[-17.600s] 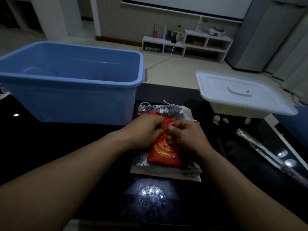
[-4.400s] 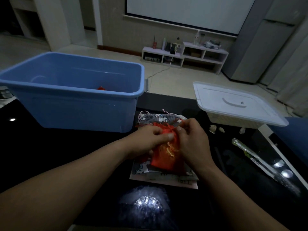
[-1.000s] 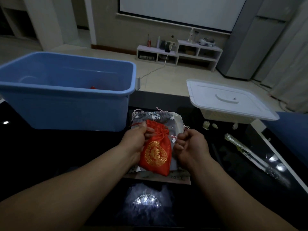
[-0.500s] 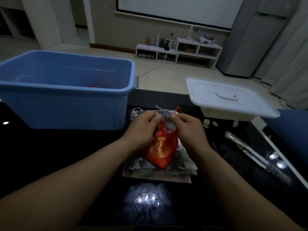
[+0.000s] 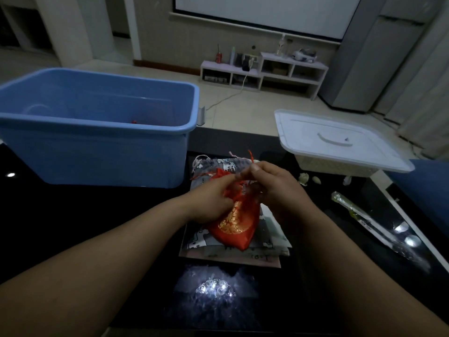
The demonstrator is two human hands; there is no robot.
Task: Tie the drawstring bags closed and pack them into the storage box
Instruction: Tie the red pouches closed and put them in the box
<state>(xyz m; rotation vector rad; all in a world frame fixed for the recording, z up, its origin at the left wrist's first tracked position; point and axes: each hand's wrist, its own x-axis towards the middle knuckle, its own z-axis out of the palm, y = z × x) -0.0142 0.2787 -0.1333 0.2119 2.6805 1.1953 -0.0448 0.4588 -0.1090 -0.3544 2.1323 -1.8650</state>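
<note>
Nearest the person, a ceiling-light reflection [image 5: 213, 288] is glaring off the black counter [image 5: 73, 227]. Just beyond it a stack of flat grey printed bags [image 5: 269, 229] is lying, and the red drawstring bag [image 5: 237, 224] with gold embroidery is resting on top. Its long axis is running away from the person, with the gathered neck at the far end, right between the two hands.

The left hand [image 5: 211, 203] is curling its fingers round the neck and cord. The right hand [image 5: 277, 188] is pinching the red cord [image 5: 250, 155] between thumb and forefinger, one end sticking up past the fingers. The knot looks unfinished, so tying is probably the step in hand.

Further off and to the left, the blue storage box [image 5: 97, 154] is standing open. The left hand is nearer it, so the drop would go up and leftward over the rim. A scrap of red [image 5: 134, 122] is showing inside, likely another bag. To the right, a white lidded basket [image 5: 340, 142] is sitting closed, its contents hidden.
</note>
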